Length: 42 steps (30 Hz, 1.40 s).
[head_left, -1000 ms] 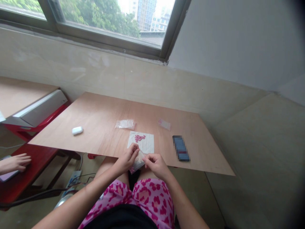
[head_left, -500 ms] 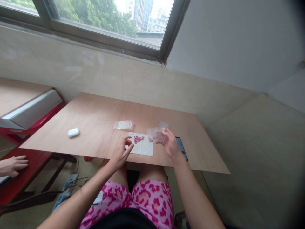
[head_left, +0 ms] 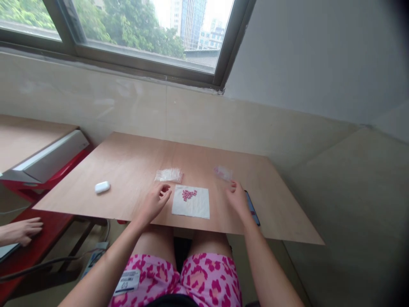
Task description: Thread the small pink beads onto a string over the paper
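A white sheet of paper [head_left: 191, 204] lies on the plywood table [head_left: 128, 166] with a small heap of pink pills [head_left: 188, 194] on it. My left hand [head_left: 155, 201] hovers just left of the paper, fingers loosely curled, close to a stack of clear plastic bags [head_left: 169, 175]. My right hand [head_left: 238, 198] rests to the right of the paper with fingers apart, holding nothing. Just beyond its fingertips lies a small clear bag with pink contents [head_left: 223, 172].
A dark phone [head_left: 252, 211] lies partly under my right wrist. A white earbud case [head_left: 102, 186] sits at the table's left. Another person's hand [head_left: 21, 230] rests on a red table at far left. A window runs above the tiled wall.
My right hand carried the small bag from my lap to the far right of the table and let it go. My left hand moved up beside the paper.
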{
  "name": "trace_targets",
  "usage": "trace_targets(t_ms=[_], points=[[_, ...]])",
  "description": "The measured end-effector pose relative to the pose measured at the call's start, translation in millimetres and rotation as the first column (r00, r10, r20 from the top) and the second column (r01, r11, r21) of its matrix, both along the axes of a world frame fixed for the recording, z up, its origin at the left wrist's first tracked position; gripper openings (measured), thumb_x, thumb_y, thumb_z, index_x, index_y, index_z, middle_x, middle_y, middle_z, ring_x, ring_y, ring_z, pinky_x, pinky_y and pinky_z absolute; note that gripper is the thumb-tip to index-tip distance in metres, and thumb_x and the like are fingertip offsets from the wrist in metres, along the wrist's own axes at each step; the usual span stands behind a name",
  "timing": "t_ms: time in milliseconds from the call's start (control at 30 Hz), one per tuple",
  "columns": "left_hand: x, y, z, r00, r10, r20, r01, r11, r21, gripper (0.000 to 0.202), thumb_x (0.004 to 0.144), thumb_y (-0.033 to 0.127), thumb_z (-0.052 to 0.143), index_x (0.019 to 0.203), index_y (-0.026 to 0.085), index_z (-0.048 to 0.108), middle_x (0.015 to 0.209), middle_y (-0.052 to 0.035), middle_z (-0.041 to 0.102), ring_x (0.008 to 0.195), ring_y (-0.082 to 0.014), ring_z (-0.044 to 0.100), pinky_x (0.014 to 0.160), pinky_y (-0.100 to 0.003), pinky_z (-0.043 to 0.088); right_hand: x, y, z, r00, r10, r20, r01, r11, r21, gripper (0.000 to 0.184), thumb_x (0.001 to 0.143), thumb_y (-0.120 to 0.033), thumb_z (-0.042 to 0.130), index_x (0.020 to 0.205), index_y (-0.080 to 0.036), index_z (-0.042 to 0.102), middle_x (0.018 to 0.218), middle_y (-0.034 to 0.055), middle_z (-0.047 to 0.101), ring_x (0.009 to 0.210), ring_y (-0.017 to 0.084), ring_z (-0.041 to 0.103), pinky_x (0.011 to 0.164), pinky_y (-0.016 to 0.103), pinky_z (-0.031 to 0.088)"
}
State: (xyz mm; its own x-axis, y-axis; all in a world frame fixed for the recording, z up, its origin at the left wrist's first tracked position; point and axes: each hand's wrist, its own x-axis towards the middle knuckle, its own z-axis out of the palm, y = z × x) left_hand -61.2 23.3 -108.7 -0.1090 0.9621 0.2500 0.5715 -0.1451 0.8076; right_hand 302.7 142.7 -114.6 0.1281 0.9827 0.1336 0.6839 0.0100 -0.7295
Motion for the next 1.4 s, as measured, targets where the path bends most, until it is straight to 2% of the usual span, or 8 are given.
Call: trace_targets(t_ms=[133,300,467,700,900,1067,1267,1400], points=[[-21.4,43.7,-5.7,0.982,0.034,-0.187,-0.029,0.999,0.03,0.027,0.095,0.033,0.059,0.118,0.019,0.065,0.122,-0.0127,0.065,0.117,-0.0305,0.063,0.102,-0.045,0.05,-20.7,-39.7,-7.0,0.958,0.284,0.023,-0.285,0.958,0.015,0.027,0.09,-0.038,0.056,0.103,-0.018,0.069,0.103,0.011,0.073,0.086,0.025,0.068,0.081,0.039,0.054],[-46.5,106.7,-5.3,0.944,-0.094,-0.317,0.056,0.99,-0.128,0.079,0.072,0.044,0.082,0.141,0.016,0.055,0.151,-0.0205,0.048,0.14,-0.0418,0.046,0.115,-0.051,0.038,-45.6,-75.7,11.8,0.918,0.389,-0.077,-0.388,0.921,0.022,0.021,0.092,-0.035,0.058,0.097,-0.021,0.072,0.096,0.0091,0.074,0.08,0.023,0.069,0.07,0.034,0.055],[-53.4,127.6,-0.4,0.924,-0.221,-0.312,0.15,0.96,-0.237,0.064,0.061,0.046,0.088,0.116,0.018,0.069,0.128,-0.0156,0.066,0.117,-0.0364,0.062,0.101,-0.043,0.048,-47.0,-84.0,11.6,0.905,0.418,-0.078,-0.417,0.909,0.024,0.018,0.093,-0.035,0.058,0.093,-0.022,0.072,0.087,0.0071,0.073,0.073,0.022,0.067,0.065,0.033,0.054],[-37.8,79.1,25.6,0.974,-0.163,-0.159,0.144,0.982,-0.122,0.049,0.083,0.049,0.074,0.121,0.02,0.064,0.118,-0.0106,0.07,0.108,-0.03,0.065,0.091,-0.04,0.05,-54.5,-87.8,14.8,0.885,0.434,-0.168,-0.439,0.898,0.01,0.021,0.096,-0.036,0.057,0.093,-0.022,0.072,0.087,0.0061,0.072,0.069,0.02,0.065,0.063,0.031,0.051],[15.7,-1.0,43.6,0.926,-0.372,-0.063,0.351,0.91,-0.221,0.038,0.088,0.051,0.073,0.11,0.022,0.064,0.092,-0.0037,0.068,0.079,-0.022,0.063,0.069,-0.032,0.048,-80.0,-110.6,33.8,0.741,0.564,-0.365,-0.621,0.783,-0.051,0.027,0.1,-0.043,0.058,0.097,-0.021,0.073,0.091,0.0041,0.073,0.08,0.019,0.066,0.069,0.028,0.05],[55.2,-49.2,31.5,0.938,-0.339,-0.079,0.317,0.925,-0.209,0.033,0.086,0.037,0.075,0.111,0.021,0.063,0.102,-0.0075,0.069,0.089,-0.0262,0.066,0.077,-0.035,0.05,-95.7,-130.8,37.3,0.617,0.665,-0.421,-0.752,0.656,-0.066,0.021,0.095,-0.04,0.067,0.091,-0.021,0.077,0.085,0.0019,0.069,0.077,0.017,0.061,0.071,0.027,0.047],[64.8,-61.2,13.4,0.936,-0.321,-0.145,0.293,0.939,-0.182,0.028,0.085,0.027,0.071,0.111,0.022,0.06,0.103,-0.0065,0.066,0.093,-0.0267,0.066,0.078,-0.035,0.051,-101.2,-145.8,35.3,0.746,0.548,-0.379,-0.604,0.796,-0.038,0.017,0.086,-0.036,0.077,0.087,-0.02,0.071,0.074,-0.003,0.053,0.066,0.014,0.049,0.061,0.025,0.038],[66.0,-61.2,4.3,0.937,-0.31,-0.163,0.29,0.947,-0.137,0.037,0.082,0.021,0.07,0.116,0.022,0.056,0.105,-0.0073,0.065,0.098,-0.0279,0.065,0.083,-0.038,0.052,-101.0,-146.4,32.3,0.716,0.597,-0.362,-0.66,0.748,-0.072,0.014,0.087,-0.035,0.078,0.091,-0.022,0.078,0.077,-0.0022,0.053,0.068,0.014,0.049,0.065,0.026,0.04]])
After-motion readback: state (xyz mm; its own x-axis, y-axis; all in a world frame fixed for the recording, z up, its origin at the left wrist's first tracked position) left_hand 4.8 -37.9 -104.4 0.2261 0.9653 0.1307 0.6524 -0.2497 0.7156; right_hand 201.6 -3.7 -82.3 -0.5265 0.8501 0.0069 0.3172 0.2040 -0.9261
